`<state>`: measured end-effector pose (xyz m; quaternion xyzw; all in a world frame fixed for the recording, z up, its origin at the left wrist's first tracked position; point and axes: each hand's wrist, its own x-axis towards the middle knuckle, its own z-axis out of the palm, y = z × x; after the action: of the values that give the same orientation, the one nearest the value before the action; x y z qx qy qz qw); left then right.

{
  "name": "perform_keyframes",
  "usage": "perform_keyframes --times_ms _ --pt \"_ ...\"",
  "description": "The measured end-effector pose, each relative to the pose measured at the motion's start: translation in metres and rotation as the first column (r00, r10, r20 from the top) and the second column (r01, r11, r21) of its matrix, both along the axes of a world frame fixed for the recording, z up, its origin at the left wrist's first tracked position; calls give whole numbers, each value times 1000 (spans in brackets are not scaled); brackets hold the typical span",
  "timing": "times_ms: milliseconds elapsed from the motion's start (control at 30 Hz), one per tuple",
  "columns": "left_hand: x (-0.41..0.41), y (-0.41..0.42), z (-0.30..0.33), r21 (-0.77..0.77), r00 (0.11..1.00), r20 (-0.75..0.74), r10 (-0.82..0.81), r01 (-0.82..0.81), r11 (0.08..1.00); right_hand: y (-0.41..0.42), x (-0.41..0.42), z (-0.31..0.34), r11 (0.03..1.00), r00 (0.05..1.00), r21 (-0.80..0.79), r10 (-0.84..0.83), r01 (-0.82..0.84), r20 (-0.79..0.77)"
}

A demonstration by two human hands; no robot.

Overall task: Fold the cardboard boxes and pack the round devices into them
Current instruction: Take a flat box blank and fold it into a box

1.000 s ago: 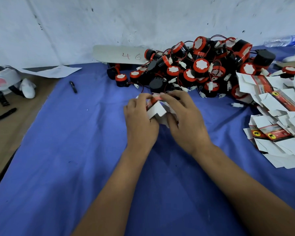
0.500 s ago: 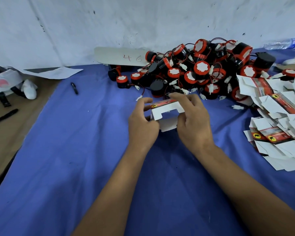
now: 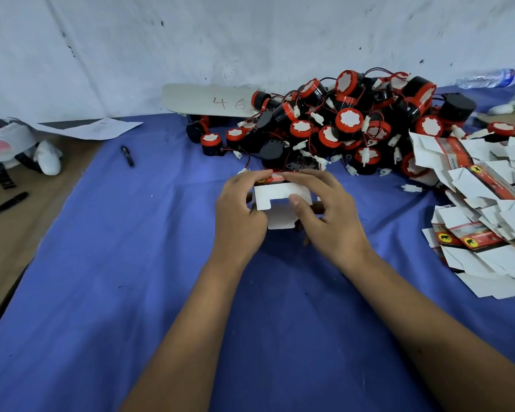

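Two hands—left hand (image 3: 240,212), right hand (image 3: 329,215)—each grip pinching the cardboard box (image 3: 280,195) above the desk (image 3: 107,263); open cloth leftward. Round devices (image 3: 345,123) just behind; box's underside apparently hidden.

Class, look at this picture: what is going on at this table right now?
A person is folding a small cardboard box with both hands over a blue cloth. The left hand and right hand grip its sides, and its white flap is not yet tucked in. A pile of round devices waits behind, and flat boxes lie to the right. No device is packed yet, as far as shows.
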<state>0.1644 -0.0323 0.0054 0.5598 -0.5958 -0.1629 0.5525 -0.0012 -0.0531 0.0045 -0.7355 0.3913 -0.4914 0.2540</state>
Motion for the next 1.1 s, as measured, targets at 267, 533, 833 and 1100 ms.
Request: perform_keyframes --times_ms 267,533,833,1100 --pt "-3 5 3 0 990 97 -104 105 994 -4 -2 -3 992 993 -57 -117 116 -23" --pt "6 1 4 -21 992 120 42 -40 999 -5 -10 -2 986 990 85 140 -142 27" --pt "16 1 6 -210 945 319 73 -5 978 -9 -10 -7 1000 999 -25 14 -13 43" --pt "9 4 5 -149 918 390 69 -11 989 -7 -13 0 987 992 -105 -113 118 58"
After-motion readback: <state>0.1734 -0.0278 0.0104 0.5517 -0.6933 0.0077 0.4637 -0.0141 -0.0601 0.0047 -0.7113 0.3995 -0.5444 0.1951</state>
